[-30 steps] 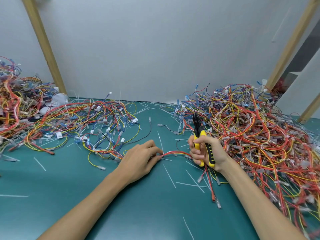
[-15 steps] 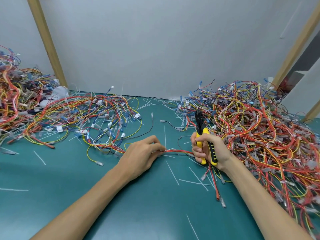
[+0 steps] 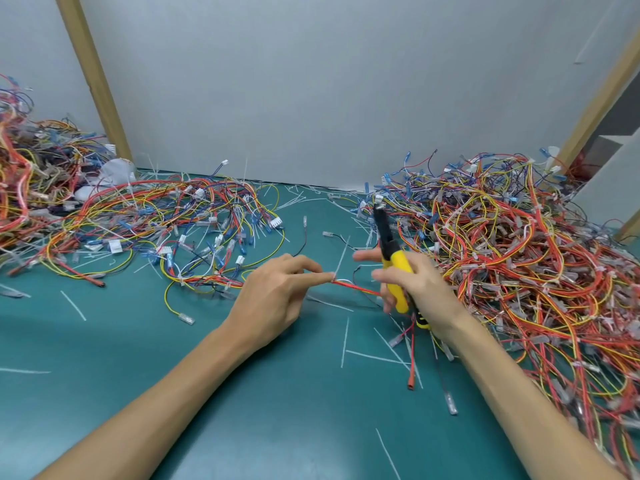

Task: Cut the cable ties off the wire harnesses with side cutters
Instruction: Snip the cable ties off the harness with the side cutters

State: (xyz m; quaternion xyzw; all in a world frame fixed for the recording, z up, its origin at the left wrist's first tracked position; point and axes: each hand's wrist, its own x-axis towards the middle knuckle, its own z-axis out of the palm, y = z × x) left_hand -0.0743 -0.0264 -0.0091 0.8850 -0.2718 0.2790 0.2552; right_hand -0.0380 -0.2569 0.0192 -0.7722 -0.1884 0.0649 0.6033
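Head view: your left hand (image 3: 273, 299) pinches the red wires (image 3: 356, 289) just above the mat (image 3: 166, 368); your right hand (image 3: 427, 289) grips the cutters (image 3: 396, 271) and hides the wires' far end. The blades are lost against the pile (image 3: 519, 258).

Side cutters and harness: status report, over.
Left hand pinches red wire harness. Right hand holds side cutters, tip up, clear of harness. Loose cut ties on mat, none blocking.

The right hand (image 3: 424, 289) hid much of the handles of the side cutters (image 3: 392, 260). The white bit (image 3: 334, 279) at the left hand (image 3: 273, 303), on the red harness (image 3: 356, 289), was too small to identify. Frame edges cut the left pile (image 3: 20, 188) and the right pile (image 3: 554, 271).
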